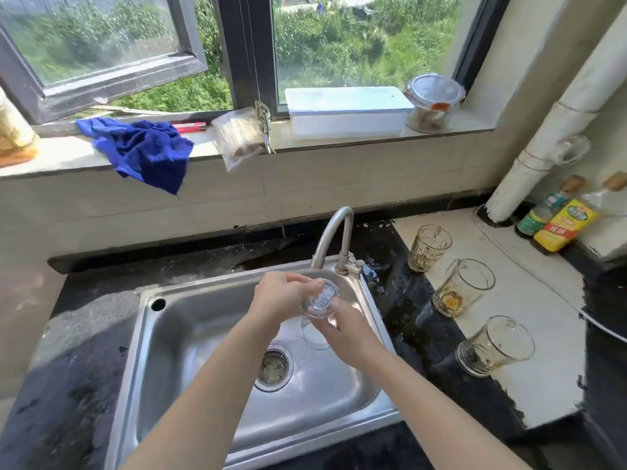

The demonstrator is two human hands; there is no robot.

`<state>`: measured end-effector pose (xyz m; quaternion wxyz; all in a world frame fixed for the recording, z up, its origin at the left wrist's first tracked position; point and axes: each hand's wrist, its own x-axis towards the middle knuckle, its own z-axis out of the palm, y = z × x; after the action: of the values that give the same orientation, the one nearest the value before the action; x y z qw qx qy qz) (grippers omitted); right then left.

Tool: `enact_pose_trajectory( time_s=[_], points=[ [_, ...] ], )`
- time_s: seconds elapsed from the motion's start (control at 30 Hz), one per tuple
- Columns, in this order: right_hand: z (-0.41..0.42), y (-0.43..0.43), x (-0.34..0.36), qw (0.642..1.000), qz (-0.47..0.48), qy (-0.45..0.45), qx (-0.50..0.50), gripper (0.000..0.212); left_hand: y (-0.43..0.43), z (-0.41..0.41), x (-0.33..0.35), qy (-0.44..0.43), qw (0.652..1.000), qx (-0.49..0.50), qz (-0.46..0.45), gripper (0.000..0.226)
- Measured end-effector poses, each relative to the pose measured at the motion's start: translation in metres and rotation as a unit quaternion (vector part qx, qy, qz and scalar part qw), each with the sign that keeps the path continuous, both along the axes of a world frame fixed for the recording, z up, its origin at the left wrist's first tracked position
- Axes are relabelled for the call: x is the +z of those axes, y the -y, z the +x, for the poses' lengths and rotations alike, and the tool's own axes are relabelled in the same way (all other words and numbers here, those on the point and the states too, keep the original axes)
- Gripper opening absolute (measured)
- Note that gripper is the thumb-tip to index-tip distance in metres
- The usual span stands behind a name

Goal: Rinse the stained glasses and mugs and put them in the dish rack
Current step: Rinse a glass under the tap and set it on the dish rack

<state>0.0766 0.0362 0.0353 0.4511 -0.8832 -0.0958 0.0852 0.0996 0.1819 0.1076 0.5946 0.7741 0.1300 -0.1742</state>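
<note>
One glass between left hand and right hand, near sink's right wall.

Dark countertop: housing a steel sink. Pale slab is lying on its right part and carrying three stained glasses in a row: far glass, middle glass, near glass. Green-label bottle and yellow-label bottle are standing touching at the back corner, beside a white pipe.
</note>
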Motion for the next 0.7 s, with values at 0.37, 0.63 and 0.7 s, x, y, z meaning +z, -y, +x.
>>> enact_pose_trajectory(
  time_s=[0.37, 0.63, 0.7],
  points=[
    [-0.025, -0.009, -0.012, 0.974, 0.007, -0.127, -0.187, 0.015, -0.057, -0.005, -0.063, 0.029, 0.965, -0.118, 0.234, 0.042],
    [-0.047, 0.002, -0.027, 0.944, 0.013, -0.154, -0.291, 0.031, -0.026, -0.018, -0.093, 0.065, 0.929, -0.206, 0.302, 0.040],
    [-0.056, 0.009, -0.022, 0.941, 0.011, -0.162, -0.297, 0.032, -0.009, -0.020, -0.094, 0.076, 0.927, -0.225, 0.290, 0.039]
  ],
)
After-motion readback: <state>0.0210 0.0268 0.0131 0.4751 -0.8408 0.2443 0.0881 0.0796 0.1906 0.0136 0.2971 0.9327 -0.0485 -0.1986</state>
